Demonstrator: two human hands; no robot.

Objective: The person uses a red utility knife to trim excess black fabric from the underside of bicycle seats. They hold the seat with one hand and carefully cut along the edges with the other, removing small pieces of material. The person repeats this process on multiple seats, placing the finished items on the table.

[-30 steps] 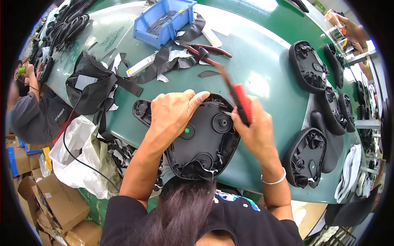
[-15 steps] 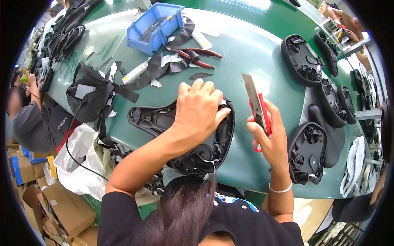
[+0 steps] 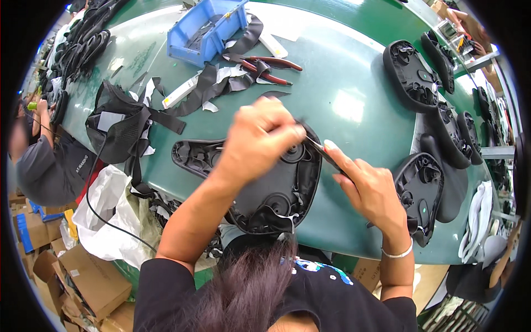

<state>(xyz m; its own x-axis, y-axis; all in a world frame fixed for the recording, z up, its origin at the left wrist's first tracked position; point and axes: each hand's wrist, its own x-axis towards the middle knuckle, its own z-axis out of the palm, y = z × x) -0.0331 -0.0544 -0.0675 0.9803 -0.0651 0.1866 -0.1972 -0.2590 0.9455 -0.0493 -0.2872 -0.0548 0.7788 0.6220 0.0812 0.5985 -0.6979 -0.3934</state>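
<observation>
A black bicycle-type saddle (image 3: 251, 202) lies underside up in front of me, its nose to the left and its cover folded over the rim. My left hand (image 3: 257, 138), blurred by motion, is closed at the saddle's far right rim. Dark cover material shows at its fingertips, partly hidden. In my right hand (image 3: 373, 191) is a utility knife (image 3: 330, 157), mostly covered by the fingers. Its blade points up and left and meets the rim beside my left thumb. The index finger lies along the knife.
Beyond the saddle are red-handled pliers (image 3: 274, 63), black offcuts (image 3: 207, 86) and a blue bin (image 3: 185, 47) of scraps. More saddles (image 3: 412, 77) lie on the right. At left are a black mesh bag (image 3: 113, 113), a white sack (image 3: 110, 216) and a cable; another person (image 3: 52, 166) works there.
The knife has come down and left from the air to the saddle's rim. My left hand has shifted slightly up and left, and the saddle slightly right.
</observation>
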